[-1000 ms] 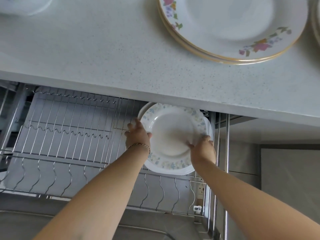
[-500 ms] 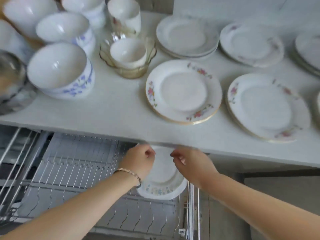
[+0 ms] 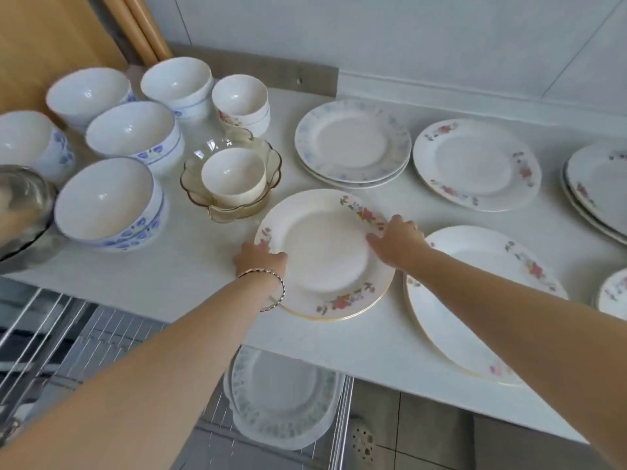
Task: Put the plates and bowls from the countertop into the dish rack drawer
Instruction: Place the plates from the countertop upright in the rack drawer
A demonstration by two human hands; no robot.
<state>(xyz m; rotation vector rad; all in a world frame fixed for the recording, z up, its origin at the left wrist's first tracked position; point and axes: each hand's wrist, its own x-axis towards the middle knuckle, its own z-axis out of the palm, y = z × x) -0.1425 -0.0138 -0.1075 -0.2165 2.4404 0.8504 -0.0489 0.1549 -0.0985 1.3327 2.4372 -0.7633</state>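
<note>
A gold-rimmed plate with pink flowers (image 3: 325,252) lies on top of a like plate near the white countertop's (image 3: 190,283) front edge. My left hand (image 3: 259,261) grips its left rim, thumb on top. My right hand (image 3: 397,240) holds its right rim, thumb on the plate's face. Below the counter, the wire dish rack drawer (image 3: 68,337) stands pulled out. Blue-patterned plates (image 3: 281,395) stand in its right end.
White bowls with blue flowers (image 3: 108,201) crowd the counter's left, beside an amber glass dish holding a cup (image 3: 232,174). More plates lie behind (image 3: 353,144), at right (image 3: 475,164) and under my right forearm (image 3: 481,252). A steel bowl (image 3: 20,212) sits far left.
Both hands let go of the blue-patterned plate in the drawer, rose to the countertop and took hold of the gold-rimmed floral plate. My view tilted up from the drawer to the counter.
</note>
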